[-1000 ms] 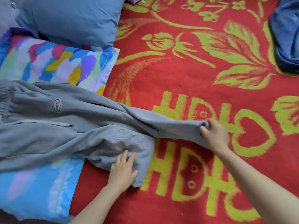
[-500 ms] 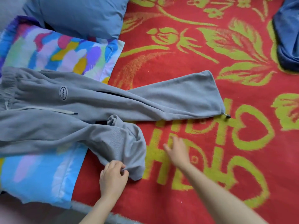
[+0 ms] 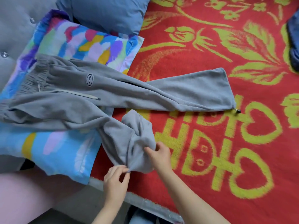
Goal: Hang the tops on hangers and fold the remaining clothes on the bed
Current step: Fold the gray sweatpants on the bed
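Note:
Grey sweatpants (image 3: pixel 113 88) lie across the bed, waistband at the left on a colourful pillow. The upper leg stretches flat to the right, its cuff toggle (image 3: pixel 237 111) on the red blanket. The lower leg is bunched up near the bed's front edge. My left hand (image 3: pixel 115 180) pinches the bottom edge of that bunched leg. My right hand (image 3: pixel 159 155) grips the same bunch from the right.
A red blanket with yellow-green flowers and lettering (image 3: pixel 226 46) covers the bed. A multicoloured pillow (image 3: pixel 72 39) and a blue pillow (image 3: pixel 105 12) sit at the upper left. Dark blue denim clothing (image 3: pixel 293 38) lies at the right edge. The bed's front edge (image 3: pixel 145 202) runs below my hands.
My right hand let go of the upper leg's cuff, which now lies flat, and came back to the bunched lower leg. My left hand went from resting flat to pinching its edge.

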`<state>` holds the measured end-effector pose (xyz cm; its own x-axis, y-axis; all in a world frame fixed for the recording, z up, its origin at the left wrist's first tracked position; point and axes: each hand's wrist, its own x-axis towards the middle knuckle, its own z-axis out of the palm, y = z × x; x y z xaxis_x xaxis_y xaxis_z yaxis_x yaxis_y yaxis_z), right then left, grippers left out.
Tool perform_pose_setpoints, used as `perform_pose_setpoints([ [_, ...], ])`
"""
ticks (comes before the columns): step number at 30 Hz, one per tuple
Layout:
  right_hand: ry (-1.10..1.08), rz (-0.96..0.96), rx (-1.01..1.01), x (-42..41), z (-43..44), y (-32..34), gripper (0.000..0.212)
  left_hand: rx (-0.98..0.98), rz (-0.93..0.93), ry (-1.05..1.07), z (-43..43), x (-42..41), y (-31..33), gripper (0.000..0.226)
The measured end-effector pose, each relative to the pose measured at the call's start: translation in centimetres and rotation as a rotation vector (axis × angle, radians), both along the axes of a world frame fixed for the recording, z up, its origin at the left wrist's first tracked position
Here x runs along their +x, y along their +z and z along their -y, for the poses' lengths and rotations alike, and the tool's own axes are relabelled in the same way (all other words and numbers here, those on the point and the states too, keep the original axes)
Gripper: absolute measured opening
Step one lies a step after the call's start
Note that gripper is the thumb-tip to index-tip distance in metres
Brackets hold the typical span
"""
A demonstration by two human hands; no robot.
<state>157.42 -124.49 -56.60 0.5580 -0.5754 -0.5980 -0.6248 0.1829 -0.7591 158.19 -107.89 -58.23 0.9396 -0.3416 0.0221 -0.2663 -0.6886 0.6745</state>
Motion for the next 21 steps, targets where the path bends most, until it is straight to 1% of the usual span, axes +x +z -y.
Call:
perform_pose_setpoints([
  [1, -0.093, 0.051, -0.140, -1.1, 0.2, 1.8, 0.033, -0.034, 0.071, -0.049, 1.0, -0.2, 0.9, 0.009],
  [2, -0.195, 0.106, -0.260, -2.5, 0.5, 3.6, 0.032, -0.077, 0.120, -0.080, 2.2, -0.5, 1.7, 0.006],
  [3, -0.295, 0.151, -0.335, -4.1, 0.7, 5.3, 0.031, -0.107, 0.135, -0.108, 3.5, -0.6, 2.6, 0.008],
  [5, -0.423, 0.107, -0.378, -7.3, 1.4, 6.3, 0.037, -0.067, 0.129, -0.185, 5.8, -0.8, 3.7, 0.012],
  [6, -0.434, 0.019, -0.350, -8.6, 1.8, 5.9, 0.035, 0.016, 0.120, -0.259, 6.6, -0.9, 4.0, 0.015],
  [7, -0.395, -0.098, -0.291, -9.6, 2.2, 4.8, 0.026, 0.154, 0.071, -0.362, 7.1, -1.0, 3.7, 0.019],
  [8, -0.330, -0.253, -0.224, -10.5, 2.3, 3.4, 0.019, 0.294, 0.008, -0.430, 7.2, -1.1, 3.1, 0.023],
  [9, -0.232, -0.401, -0.178, -11.0, 2.4, 2.4, 0.022, 0.388, -0.086, -0.456, 6.9, -1.1, 2.5, 0.026],
  [10, -0.160, -0.478, -0.163, -11.4, 2.4, 1.6, 0.031, 0.419, -0.166, -0.455, 6.4, -0.9, 2.2, 0.029],
  [11, -0.125, -0.497, -0.164, -11.7, 2.6, 0.8, 0.037, 0.389, -0.185, -0.438, 5.6, -0.6, 2.0, 0.029],
  [13, -0.097, -0.459, -0.194, -11.3, 3.2, 0.2, 0.036, 0.404, -0.157, -0.330, 3.2, 0.2, 1.3, 0.026],
  [14, -0.082, -0.428, -0.236, -11.0, 3.5, 0.0, 0.030, 0.436, -0.124, -0.259, 2.0, 0.7, 0.7, 0.027],
  [16, 0.002, -0.384, -0.396, -10.5, 4.4, -0.8, 0.012, 0.517, -0.151, -0.180, 0.0, 2.4, 0.4, 0.044],
  [17, 0.083, -0.403, -0.502, -10.4, 4.6, -1.5, 0.019, 0.595, -0.171, -0.181, -0.7, 3.1, 0.2, 0.054],
  [18, 0.190, -0.424, -0.594, -10.3, 5.1, -2.3, 0.031, 0.691, -0.165, -0.196, -1.4, 3.9, -0.2, 0.063],
  [19, 0.306, -0.457, -0.654, -10.3, 5.5, -3.0, 0.040, 0.784, -0.176, -0.243, -1.9, 4.6, -0.5, 0.071],
  [21, 0.502, -0.575, -0.698, -10.8, 6.3, -4.2, 0.054, 0.852, -0.138, -0.398, -2.3, 5.6, -1.2, 0.088],
])
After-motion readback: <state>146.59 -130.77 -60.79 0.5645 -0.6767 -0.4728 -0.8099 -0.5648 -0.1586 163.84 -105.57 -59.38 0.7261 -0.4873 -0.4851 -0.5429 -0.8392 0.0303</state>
